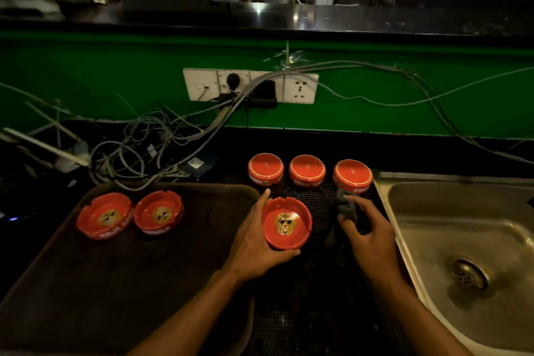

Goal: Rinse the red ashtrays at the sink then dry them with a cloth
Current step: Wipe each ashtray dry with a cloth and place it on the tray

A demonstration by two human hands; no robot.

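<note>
My left hand (pixel 257 243) holds a red ashtray (pixel 287 222) with a gold lion face inside, upright, above the black mesh mat (pixel 303 312). To its right, my right hand (pixel 365 235) grips a dark grey cloth (pixel 345 206), apart from that ashtray. Three red ashtrays lie upside down in a row on the mat behind: one on the left (pixel 265 169), one in the middle (pixel 307 170) and one on the right (pixel 352 175). Two more ashtrays (pixel 104 216) (pixel 158 215) sit upright on the dark tray (pixel 115 283) at the left.
A steel sink (pixel 462 240) with a drain (pixel 467 275) lies at the right. Behind, a green wall carries a white socket strip (pixel 300 88), and a tangle of grey cables (pixel 138 150) lies on the counter. A dark counter ledge runs above the wall.
</note>
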